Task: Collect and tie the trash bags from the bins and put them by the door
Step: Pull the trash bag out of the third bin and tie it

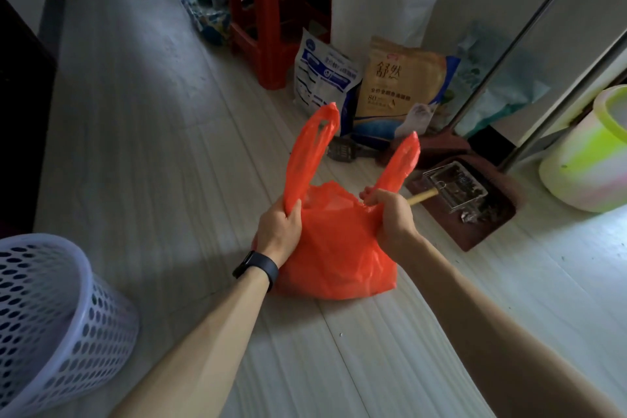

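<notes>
An orange plastic trash bag (339, 254) sits on the pale floor in the middle of the view, its mouth open between two handle loops that stick up. My left hand (278, 231) grips the base of the left handle; a dark band is on that wrist. My right hand (390, 214) grips the base of the right handle. A white perforated bin (51, 322) stands at the lower left with no bag visible in it.
A red plastic stool (271, 10) stands at the back, with two pet-food bags (390, 88) beside it. A dustpan holding debris (471, 200) lies to the right of the bag. A green-and-white bucket (590, 153) is at the right edge, near a metal pole.
</notes>
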The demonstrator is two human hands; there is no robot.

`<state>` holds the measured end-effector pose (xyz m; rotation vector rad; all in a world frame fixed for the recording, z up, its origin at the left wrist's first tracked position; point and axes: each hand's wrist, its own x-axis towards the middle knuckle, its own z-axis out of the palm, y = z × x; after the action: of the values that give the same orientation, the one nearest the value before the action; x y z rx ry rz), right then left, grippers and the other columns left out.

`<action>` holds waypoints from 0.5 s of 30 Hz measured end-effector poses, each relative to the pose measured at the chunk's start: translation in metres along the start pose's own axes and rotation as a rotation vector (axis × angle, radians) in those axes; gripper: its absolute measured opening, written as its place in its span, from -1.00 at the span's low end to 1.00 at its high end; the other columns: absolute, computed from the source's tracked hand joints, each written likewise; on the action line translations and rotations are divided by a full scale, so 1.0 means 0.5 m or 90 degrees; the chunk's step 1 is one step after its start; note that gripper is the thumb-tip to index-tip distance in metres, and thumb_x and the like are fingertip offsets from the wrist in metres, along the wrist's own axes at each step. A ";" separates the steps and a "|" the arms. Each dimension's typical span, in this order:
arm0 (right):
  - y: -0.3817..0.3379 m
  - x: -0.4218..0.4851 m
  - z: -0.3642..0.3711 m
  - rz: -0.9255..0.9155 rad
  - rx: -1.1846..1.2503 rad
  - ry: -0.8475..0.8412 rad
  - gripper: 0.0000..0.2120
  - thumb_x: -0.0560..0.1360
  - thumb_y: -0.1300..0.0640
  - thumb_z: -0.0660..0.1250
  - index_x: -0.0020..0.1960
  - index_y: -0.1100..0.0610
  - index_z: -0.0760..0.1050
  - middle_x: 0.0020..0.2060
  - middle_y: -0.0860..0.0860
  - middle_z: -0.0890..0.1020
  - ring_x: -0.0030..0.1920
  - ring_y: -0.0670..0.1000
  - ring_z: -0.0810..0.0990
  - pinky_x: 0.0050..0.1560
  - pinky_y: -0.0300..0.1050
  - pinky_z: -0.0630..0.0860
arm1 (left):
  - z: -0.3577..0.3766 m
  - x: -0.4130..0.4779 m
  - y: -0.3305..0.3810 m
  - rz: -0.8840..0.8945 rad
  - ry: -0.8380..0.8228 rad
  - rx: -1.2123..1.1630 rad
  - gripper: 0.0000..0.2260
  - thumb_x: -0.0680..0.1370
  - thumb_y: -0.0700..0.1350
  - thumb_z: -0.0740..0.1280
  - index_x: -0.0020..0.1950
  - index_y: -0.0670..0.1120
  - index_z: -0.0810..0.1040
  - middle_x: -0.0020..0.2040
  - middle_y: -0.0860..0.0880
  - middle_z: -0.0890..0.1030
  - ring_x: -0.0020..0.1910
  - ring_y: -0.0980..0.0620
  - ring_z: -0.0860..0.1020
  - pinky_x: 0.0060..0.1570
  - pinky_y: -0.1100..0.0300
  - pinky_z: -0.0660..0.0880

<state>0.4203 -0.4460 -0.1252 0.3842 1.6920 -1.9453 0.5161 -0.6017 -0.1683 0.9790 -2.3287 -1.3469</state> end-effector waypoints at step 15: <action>0.024 -0.010 -0.001 -0.197 -0.382 0.103 -0.71 0.64 -0.02 0.08 -0.04 0.08 0.52 -0.22 0.03 0.60 -0.28 0.00 0.54 -0.28 -0.11 0.43 | -0.036 -0.001 0.011 -0.110 -0.045 -0.185 -0.57 0.65 0.14 0.13 -0.05 -0.09 0.68 -0.15 0.06 0.63 -0.06 0.07 0.59 -0.02 0.27 0.41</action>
<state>0.4310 -0.4455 -0.1324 0.0530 2.4464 -1.5142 0.5241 -0.6111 -0.1539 1.0731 -2.0537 -1.7542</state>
